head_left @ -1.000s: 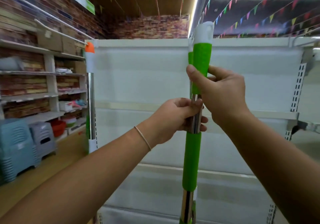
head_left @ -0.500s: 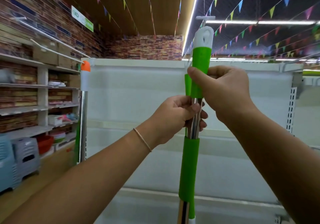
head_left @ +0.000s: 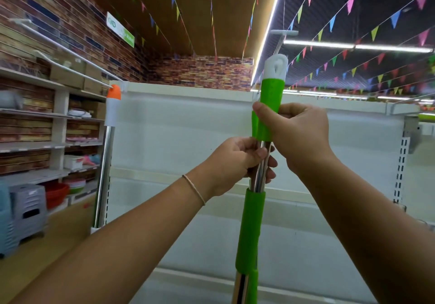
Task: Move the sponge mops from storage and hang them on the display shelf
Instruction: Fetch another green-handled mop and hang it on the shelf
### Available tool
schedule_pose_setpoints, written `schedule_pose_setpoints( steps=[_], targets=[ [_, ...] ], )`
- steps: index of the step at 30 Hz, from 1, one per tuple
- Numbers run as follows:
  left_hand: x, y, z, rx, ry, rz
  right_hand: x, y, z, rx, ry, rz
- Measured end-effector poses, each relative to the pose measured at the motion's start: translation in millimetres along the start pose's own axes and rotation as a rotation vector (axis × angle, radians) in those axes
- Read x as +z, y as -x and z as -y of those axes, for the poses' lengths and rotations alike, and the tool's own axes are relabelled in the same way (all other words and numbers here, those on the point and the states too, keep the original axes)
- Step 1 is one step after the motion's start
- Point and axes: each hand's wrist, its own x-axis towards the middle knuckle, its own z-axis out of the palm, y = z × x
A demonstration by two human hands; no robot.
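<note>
I hold green sponge mops (head_left: 250, 228) upright in front of me; two metal poles with green sleeves lie side by side, and the heads are out of view below. My left hand (head_left: 237, 162) grips the bare metal section. My right hand (head_left: 296, 136) grips the upper green sleeve, just under the white cap (head_left: 275, 67) with its hanging hole. A white hook (head_left: 281, 35) sticks out above the cap. Behind stands the white display shelf (head_left: 179, 129). An orange-capped mop (head_left: 110, 138) hangs at the shelf's left end.
A wooden wall rack (head_left: 35, 143) at the left carries boxes and plastic goods. Grey and blue stools (head_left: 21, 211) are stacked on the floor at lower left. A perforated upright (head_left: 401, 169) marks the shelf's right side. Bunting hangs from the ceiling.
The view has tilted upward and the mops have risen, so the white cap now sits above the shelf's top edge, nearer the hook. Both hands keep their grips.
</note>
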Motion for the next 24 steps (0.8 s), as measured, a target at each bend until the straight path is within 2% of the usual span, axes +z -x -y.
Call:
schedule_pose_setpoints(
  steps=[6, 14, 24],
  targets=[
    [-6.5, -16.2, 33.8, -0.127, 0.035, -0.068, 17.2, -7.4, -36.4, 0.095, 0.085, 0.014],
    [-5.6, -49.3, 63.9, -0.160, 0.045, -0.223, 32.0, -35.1, -68.3, 0.126, 0.187, 0.033],
    [-4.0, -63.4, 79.0, -0.164, 0.038, -0.304, 43.7, -40.1, -84.8, 0.094, 0.268, -0.034]
  ],
)
